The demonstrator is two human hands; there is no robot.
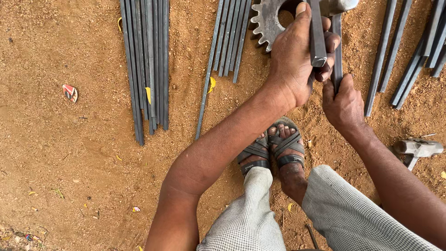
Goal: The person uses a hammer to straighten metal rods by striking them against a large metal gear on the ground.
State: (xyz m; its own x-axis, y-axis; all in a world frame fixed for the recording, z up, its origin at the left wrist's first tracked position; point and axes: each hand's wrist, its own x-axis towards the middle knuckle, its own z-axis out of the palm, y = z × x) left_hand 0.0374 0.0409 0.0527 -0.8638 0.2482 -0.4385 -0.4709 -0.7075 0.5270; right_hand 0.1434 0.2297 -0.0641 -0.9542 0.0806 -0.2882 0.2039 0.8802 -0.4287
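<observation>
My left hand point(295, 58) is clenched around a thick square steel bar point(318, 35) that runs up to a shiny metal head point(339, 4) at the top edge. Just below and to the right, my right hand point(344, 104) grips a thinner flat steel rod point(337, 51), which runs up beside the bar. Behind my left hand lies a toothed steel gear wheel point(267, 21) on the sandy ground, partly hidden by my fingers. The rod's upper end is covered by the bar and the metal head.
Several long steel rods lie in bundles on the red soil: one at the left point(146, 65), one in the middle point(230, 37), more at the right point(409, 56). A hammer point(418, 148) rests at the right. My sandalled feet point(274, 148) stand below the hands.
</observation>
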